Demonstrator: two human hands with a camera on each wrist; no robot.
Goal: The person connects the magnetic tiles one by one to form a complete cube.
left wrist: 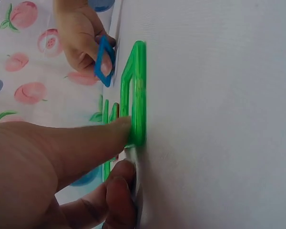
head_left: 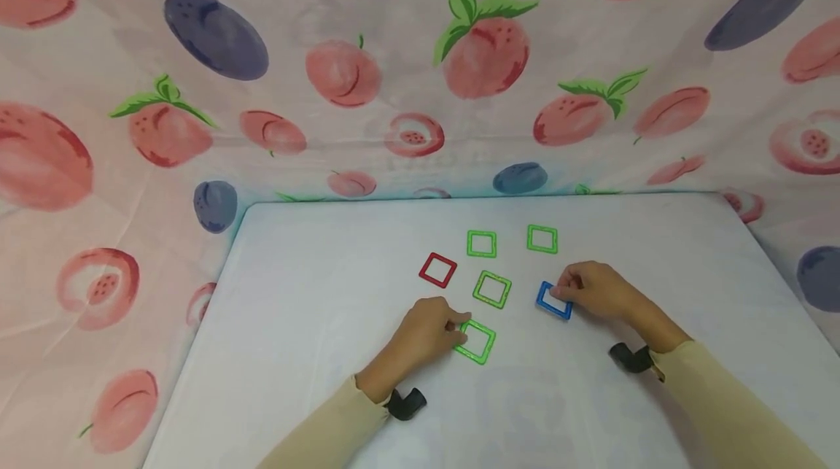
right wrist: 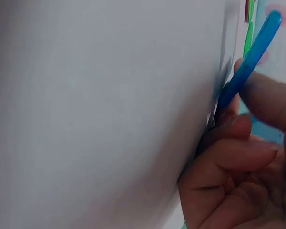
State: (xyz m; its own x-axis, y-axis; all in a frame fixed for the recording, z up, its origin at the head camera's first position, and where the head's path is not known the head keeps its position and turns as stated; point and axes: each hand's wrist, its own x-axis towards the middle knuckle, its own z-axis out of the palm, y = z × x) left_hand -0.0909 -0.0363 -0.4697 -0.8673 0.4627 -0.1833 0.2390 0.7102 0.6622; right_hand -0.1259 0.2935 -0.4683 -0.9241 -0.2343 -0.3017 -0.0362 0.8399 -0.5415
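Note:
My left hand point(head_left: 426, 330) holds the near green magnetic tile point(head_left: 486, 347), a hollow square, at its left side. In the left wrist view the thumb lies on the rim of this green tile point(left wrist: 140, 90), and the other fingers are bent below it at the tabletop. Off to the right, my right hand point(head_left: 596, 290) pinches a blue magnetic tile point(head_left: 550, 306) of the same hollow shape by its right part. Seen from the right wrist, the blue tile point(right wrist: 257, 50) tilts up from the white surface between thumb and fingers.
Farther back on the white table point(head_left: 315, 294) lie a red tile point(head_left: 429, 280) and three more green tiles, one of them the middle green tile point(head_left: 504, 294). A fruit-print cloth point(head_left: 275, 163) hangs behind and beside the table. Black mounts point(head_left: 407, 405) sit at both wrists.

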